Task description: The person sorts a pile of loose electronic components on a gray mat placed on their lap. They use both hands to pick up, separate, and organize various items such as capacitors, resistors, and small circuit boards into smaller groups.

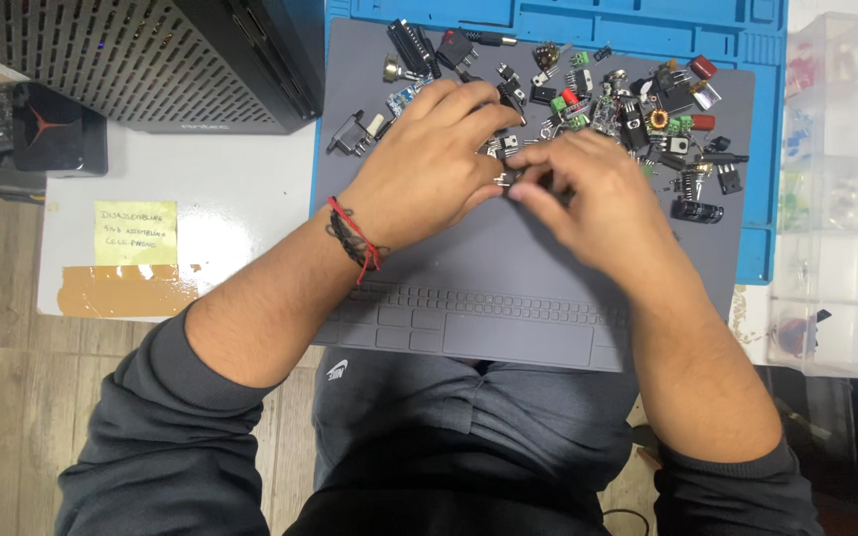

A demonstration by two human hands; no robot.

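Both my hands meet over the middle of a grey work mat [449, 258]. My left hand [434, 159], with a red and black cord bracelet at its wrist, has its fingers curled around a small black component with metal legs [501, 147]. My right hand [588, 194] pinches at the same spot, fingertips touching a small metal-legged part [504, 181]; what it holds is mostly hidden. A pile of several small electronic components [638, 109] (black chips, green terminal blocks, red capacitors, a copper coil) lies just beyond the hands.
A blue silicone mat [762, 129] lies under the grey one. Clear plastic compartment boxes [846, 189] stand at the right. A black mesh computer case [151, 60] sits at the back left, a yellow sticky note [136, 233] and brown tape [121, 293] on the white table.
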